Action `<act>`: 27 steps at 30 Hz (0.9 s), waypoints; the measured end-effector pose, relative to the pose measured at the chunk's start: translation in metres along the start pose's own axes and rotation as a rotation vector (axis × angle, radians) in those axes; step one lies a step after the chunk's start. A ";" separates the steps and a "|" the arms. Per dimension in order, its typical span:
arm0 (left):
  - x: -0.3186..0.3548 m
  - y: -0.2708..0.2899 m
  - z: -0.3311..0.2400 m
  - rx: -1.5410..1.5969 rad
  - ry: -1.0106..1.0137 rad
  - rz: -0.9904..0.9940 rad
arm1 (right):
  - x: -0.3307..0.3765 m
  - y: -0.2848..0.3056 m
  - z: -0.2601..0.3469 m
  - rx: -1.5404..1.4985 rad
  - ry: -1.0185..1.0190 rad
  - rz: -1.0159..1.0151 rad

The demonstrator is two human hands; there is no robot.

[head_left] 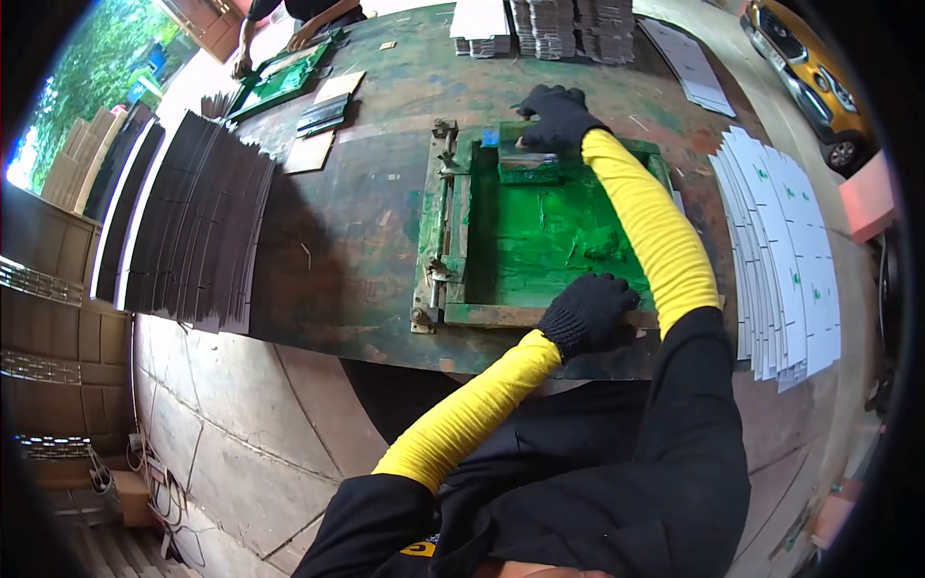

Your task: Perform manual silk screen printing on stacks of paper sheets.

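Overhead, the right hand point(557, 116) in a black glove is closed around a squeegee point(528, 166) at the far end of the green screen frame point(540, 236); the left hand point(590, 313) presses flat, fingers together, on the frame's near edge; the frame lies on the bench point(337, 241), printed sheets point(785, 255) fanned just beside it on the right, dark sheets point(188, 222) well apart on the left; if the left hand eases, the frame could shift and smear the print; wet ink might also soil the sleeve.
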State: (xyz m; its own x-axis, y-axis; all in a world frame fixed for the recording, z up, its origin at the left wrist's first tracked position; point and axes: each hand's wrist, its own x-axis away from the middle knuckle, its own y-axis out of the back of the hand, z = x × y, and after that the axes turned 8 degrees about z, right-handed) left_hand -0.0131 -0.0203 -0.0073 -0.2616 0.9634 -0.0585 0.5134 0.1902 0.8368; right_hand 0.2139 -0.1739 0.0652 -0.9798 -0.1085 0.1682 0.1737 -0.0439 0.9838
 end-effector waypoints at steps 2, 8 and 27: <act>0.000 0.002 0.001 -0.001 0.011 -0.002 | -0.002 -0.003 -0.001 -0.002 -0.001 0.003; -0.004 -0.003 0.002 -0.002 -0.030 -0.034 | -0.018 -0.016 -0.012 -0.041 -0.084 -0.097; 0.025 0.075 -0.050 -0.069 -0.074 -0.370 | 0.201 -0.110 -0.220 -1.396 -0.275 -0.296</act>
State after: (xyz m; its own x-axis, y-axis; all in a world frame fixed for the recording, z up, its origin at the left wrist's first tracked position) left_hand -0.0218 0.0086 0.0816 -0.3581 0.8435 -0.4002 0.3385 0.5168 0.7863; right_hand 0.0200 -0.4096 -0.0233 -0.9560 0.2591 0.1377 -0.2383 -0.9594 0.1510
